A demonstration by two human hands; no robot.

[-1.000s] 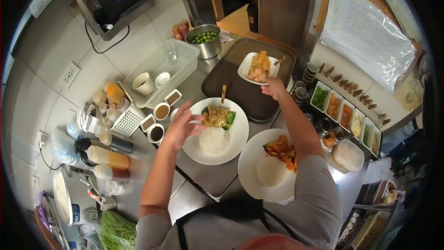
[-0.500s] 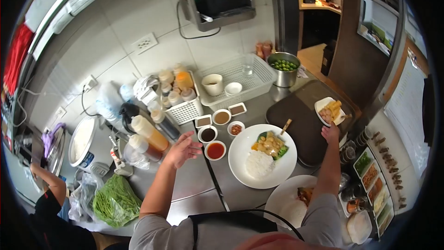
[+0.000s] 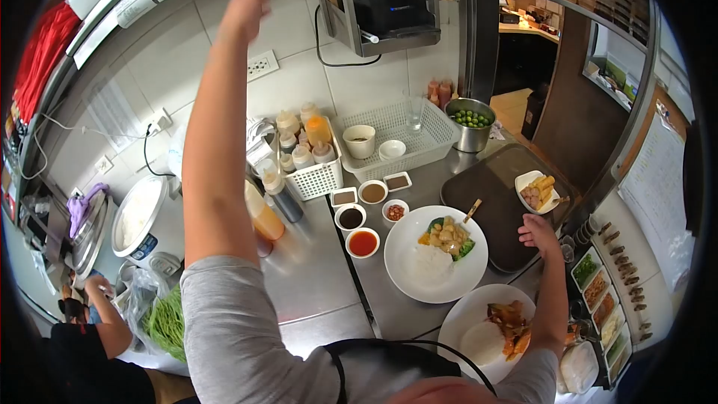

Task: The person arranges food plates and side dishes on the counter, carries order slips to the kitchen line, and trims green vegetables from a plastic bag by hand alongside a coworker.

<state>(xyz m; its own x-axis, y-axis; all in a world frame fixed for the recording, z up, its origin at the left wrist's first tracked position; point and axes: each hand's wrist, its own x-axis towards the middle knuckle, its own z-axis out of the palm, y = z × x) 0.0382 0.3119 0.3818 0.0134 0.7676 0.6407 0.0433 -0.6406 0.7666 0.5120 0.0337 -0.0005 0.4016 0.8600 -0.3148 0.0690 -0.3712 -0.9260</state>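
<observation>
High up in front of the tiled wall, my left hand (image 3: 250, 9) is raised with its fingers stretched out, holding nothing I can see. My right hand (image 3: 540, 236) is open over the edge of the dark brown tray (image 3: 479, 187), fingers apart. Just beyond it, a small white bowl of yellow and pinkish food pieces (image 3: 536, 192) rests on that tray. Left of the tray sits a white plate with rice, sauced pieces and broccoli (image 3: 404, 280). Nearer my body, partly beside my right forearm, stands a second plate with rice and dark glazed food (image 3: 455, 329).
Small sauce bowls (image 3: 363, 243) stand left of the plates. Behind them are a basket of squeeze bottles (image 3: 321, 178), a grey plastic rack (image 3: 441, 135) and a pot of green citrus (image 3: 473, 135). A printer (image 3: 389, 11) sits overhead. Another person's arm (image 3: 108, 322) is at left.
My left hand has risen from above the counter to high before the wall. My right hand has drawn back from the small bowl, which it was touching or nearly touching.
</observation>
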